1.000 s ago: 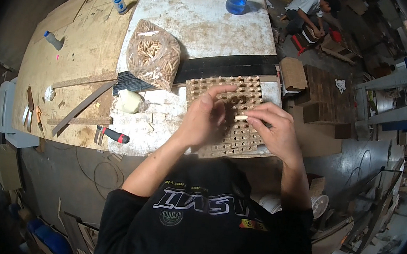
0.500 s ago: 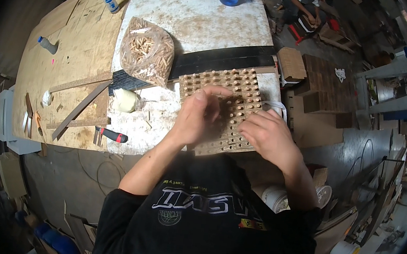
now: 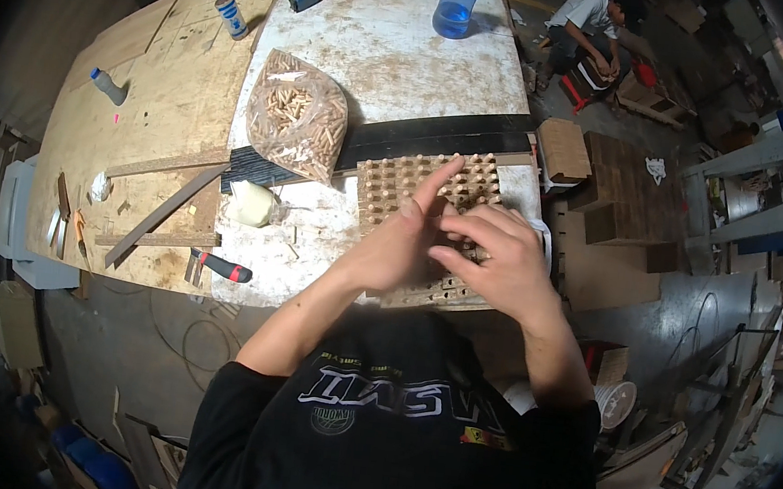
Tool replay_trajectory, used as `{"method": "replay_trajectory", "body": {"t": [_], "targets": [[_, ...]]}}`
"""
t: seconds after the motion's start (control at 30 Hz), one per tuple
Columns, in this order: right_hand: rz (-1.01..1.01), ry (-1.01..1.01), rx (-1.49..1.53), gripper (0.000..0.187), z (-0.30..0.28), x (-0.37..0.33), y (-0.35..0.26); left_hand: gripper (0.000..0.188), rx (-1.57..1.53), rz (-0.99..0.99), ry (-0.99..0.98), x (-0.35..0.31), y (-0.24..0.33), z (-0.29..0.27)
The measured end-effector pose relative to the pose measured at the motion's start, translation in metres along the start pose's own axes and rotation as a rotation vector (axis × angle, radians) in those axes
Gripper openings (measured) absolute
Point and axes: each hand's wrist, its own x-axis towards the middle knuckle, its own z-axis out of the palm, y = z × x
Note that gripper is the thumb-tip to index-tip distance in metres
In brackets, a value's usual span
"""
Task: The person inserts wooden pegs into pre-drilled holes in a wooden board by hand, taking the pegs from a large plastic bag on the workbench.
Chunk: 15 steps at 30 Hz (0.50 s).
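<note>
Wooden dowel pegs are standing in rows across the far part of the perforated board, which is lying at the near edge of the white-topped workbench, just in front of the person. The right hand is showing the clearest change: half a second ago it was working at the board's right side, and now it is meeting the left hand over the middle of the board. The pale peg that was showing between the right fingertips a second ago is no longer showing there. For the work at the rows, this is suggesting a break between placements, with the fingers dealing with something at the left palm, though that is only a judgement. The left hand is hovering half-curled, its index finger stretching out over the far rows; whether its folded fingers are holding any pegs, I cannot tell. The right hand is bending its thumb and forefinger with a gap showing between them, and whether it is grasping a peg, I cannot tell either. The plastic bag of loose pegs is sitting beyond the board's left side, apart from both hands.
</note>
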Motion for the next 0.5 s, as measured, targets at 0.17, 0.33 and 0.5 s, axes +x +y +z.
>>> {"method": "replay_trajectory", "body": {"t": [0.17, 0.33, 0.5], "targets": [[-0.086, 0.103, -0.063, 0.022, 0.023, 0.009, -0.001, 0.11, -0.145, 0.009, -0.01, 0.0, -0.003, 0.0], [-0.084, 0.028, -0.055, 0.015, 0.023, 0.003, 0.004, 0.11, -0.135, 0.055, -0.035, 0.003, -0.01, 0.0], [0.059, 0.103, 0.116, 0.013, 0.003, -0.007, 0.015, 0.117, -0.326, -0.048, 0.101, 0.009, -0.011, -0.008]]}}
